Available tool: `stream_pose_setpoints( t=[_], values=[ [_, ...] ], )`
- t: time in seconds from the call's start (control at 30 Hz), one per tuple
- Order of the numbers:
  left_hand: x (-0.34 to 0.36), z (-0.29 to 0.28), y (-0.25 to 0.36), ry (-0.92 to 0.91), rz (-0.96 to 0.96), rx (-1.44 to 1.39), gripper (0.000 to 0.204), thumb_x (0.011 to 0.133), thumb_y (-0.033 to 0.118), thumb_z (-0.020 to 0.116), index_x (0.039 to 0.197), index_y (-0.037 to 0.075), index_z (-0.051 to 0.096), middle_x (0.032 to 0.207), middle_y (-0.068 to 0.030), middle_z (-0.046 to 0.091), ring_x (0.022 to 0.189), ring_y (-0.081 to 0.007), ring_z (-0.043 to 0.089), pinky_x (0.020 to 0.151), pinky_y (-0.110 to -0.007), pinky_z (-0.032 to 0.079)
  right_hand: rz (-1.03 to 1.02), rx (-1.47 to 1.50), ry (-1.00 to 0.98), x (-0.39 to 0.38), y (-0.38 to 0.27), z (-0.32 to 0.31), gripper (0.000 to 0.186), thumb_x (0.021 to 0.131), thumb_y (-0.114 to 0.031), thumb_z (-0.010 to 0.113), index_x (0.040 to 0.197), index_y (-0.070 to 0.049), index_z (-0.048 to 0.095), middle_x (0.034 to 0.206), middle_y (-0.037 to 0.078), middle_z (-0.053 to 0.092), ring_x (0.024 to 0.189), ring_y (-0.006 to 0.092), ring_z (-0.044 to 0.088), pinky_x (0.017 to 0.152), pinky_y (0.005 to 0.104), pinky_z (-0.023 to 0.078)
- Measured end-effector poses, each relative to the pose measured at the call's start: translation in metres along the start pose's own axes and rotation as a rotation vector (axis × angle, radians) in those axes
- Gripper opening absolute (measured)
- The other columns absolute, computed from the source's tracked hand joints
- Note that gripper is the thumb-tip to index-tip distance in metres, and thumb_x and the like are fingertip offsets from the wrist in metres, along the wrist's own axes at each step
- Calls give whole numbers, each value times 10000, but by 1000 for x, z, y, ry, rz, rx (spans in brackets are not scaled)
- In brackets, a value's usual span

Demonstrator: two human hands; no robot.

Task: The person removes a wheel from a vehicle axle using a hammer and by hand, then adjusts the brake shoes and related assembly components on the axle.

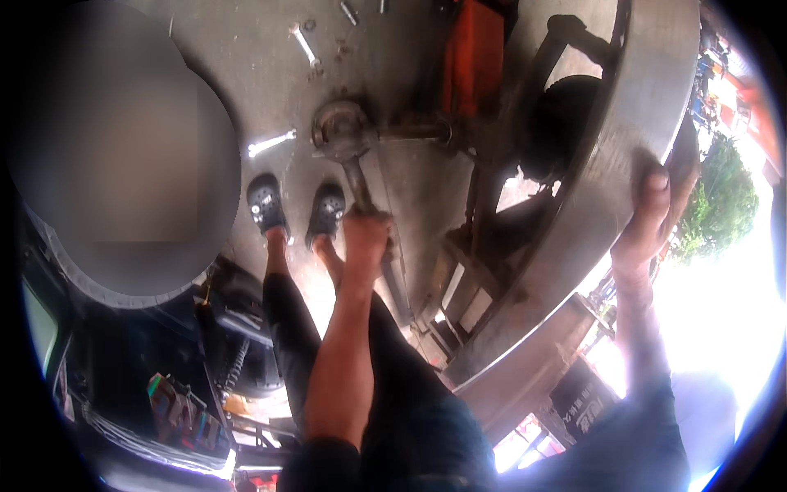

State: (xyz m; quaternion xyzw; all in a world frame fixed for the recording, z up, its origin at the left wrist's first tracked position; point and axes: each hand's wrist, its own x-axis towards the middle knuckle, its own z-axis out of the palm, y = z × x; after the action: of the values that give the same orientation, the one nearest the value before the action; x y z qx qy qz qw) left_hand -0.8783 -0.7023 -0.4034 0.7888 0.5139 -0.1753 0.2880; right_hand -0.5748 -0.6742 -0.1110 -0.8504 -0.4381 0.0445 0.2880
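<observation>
My left hand [366, 242] is closed around a dark metal bar [357, 182]. The bar runs up to a thick round metal hub [341, 131], from which a second bar [414, 131] reaches rightward. On the right, my right hand [649, 211] holds the edge of a wide, curved metal band [566, 217]; its thumb lies on the band's face and its fingers are partly hidden behind. Beyond my feet, a bright open-end spanner [272, 143] lies on the concrete left of the hub, with another spanner [305, 47] farther off.
Beside the hub stands a red-orange metal part [475, 57]. A dark wheel-like part [564, 127] sits behind the band, near a metal frame [471, 287]. At left are a large round blurred object [221, 164] and a coil spring [238, 369]. My black clogs [266, 201] are on the floor.
</observation>
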Motion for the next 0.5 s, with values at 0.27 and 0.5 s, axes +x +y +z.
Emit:
stream_pose_setpoints(
  t=[0.27, 0.5],
  values=[
    [42, -114, -20, 42, -519, -1377, 155, 817, 84, 632, 682, 33, 575, 540, -17, 534, 393, -146, 480, 389, -282, 403, 111, -182, -17, -6, 4, -17, 720, 930, -492, 463, 1415, 19, 313, 1379, 175, 376, 1281, 298, 367, 1072, 452, 291],
    [-1, -37, 23, -463, -334, -1093, 175, 820, 171, 594, 764, 7, 617, 593, -67, 574, 464, -165, 536, 444, -302, 450, 121, -122, 5, 1, -11, -4, 745, 922, -501, 463, 1420, 25, 289, 1371, 194, 372, 1279, 302, 367, 1050, 446, 315]
  ],
)
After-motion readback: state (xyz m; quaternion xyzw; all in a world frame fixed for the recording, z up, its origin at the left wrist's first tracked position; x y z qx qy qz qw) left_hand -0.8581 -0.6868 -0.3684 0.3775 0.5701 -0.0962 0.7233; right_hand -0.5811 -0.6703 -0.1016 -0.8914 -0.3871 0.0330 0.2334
